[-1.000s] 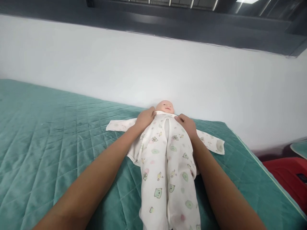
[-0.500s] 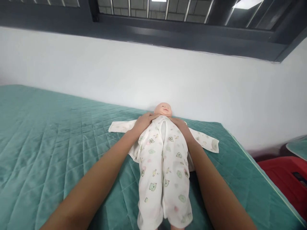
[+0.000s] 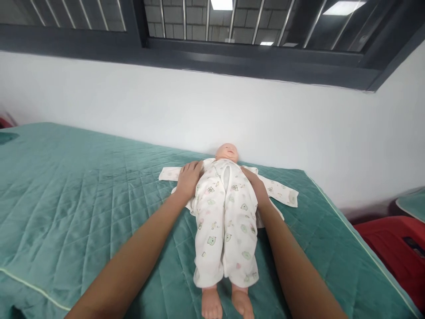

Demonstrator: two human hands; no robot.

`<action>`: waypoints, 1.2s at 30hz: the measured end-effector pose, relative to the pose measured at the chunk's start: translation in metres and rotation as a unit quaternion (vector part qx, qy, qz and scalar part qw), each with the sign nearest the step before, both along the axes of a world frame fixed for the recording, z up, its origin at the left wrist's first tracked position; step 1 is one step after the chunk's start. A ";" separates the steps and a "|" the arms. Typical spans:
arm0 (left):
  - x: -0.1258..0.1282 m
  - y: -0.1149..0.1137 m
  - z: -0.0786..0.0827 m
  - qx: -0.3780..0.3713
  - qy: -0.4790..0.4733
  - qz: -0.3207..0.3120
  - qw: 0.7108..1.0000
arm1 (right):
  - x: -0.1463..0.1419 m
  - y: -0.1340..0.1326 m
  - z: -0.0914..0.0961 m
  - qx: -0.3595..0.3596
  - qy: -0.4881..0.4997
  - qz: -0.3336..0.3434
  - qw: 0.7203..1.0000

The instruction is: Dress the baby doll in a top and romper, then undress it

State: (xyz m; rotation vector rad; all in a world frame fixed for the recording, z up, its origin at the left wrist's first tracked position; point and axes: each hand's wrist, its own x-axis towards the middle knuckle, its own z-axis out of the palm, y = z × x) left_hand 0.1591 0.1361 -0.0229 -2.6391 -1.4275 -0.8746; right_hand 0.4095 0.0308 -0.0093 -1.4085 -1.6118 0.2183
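A baby doll (image 3: 227, 151) lies on its back on the green quilted cover (image 3: 99, 190), head toward the wall and bare feet toward me. Its white printed trousers (image 3: 212, 239) reach high up the chest. A white long-sleeved top (image 3: 279, 191) is spread beneath the doll, both sleeves stretched out sideways. My left hand (image 3: 190, 176) rests at the trousers' upper left side, fingers extended over the top's fabric. On the opposite side my right hand (image 3: 254, 181) lies along the doll's body with fingers stretched toward the shoulder; part of it is hidden behind the trousers.
A white wall (image 3: 133, 106) rises behind the doll's head, under a dark-framed window (image 3: 259, 62) with metal bars. Beyond the cover's right edge stands a red plastic object (image 3: 392, 248). A pale green piping line (image 3: 36, 290) crosses the lower left.
Both hands have moved from beside the doll's neck down and outward to its sides. The view has shifted, and the doll's feet now show below the trouser legs.
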 end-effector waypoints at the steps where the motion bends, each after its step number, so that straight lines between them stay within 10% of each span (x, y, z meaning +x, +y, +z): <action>1: -0.002 -0.004 0.000 0.005 -0.005 0.020 1.000 | 0.000 -0.002 -0.003 0.002 0.010 -0.005 1.000; 15: -0.018 -0.004 0.005 -0.156 -0.134 0.104 0.973 | -0.009 -0.018 -0.007 0.001 0.064 -0.033 0.997; 25: -0.054 0.013 0.012 -0.111 -0.095 0.177 0.973 | -0.013 -0.018 -0.003 -0.001 0.067 -0.055 0.996; 30: -0.030 -0.006 0.016 -0.023 -0.115 0.033 0.993 | -0.013 -0.016 -0.004 -0.042 0.125 -0.168 0.977; 36: -0.012 -0.017 0.015 -0.172 -0.169 -0.134 0.961 | -0.015 -0.026 0.003 -0.140 0.125 -0.212 0.959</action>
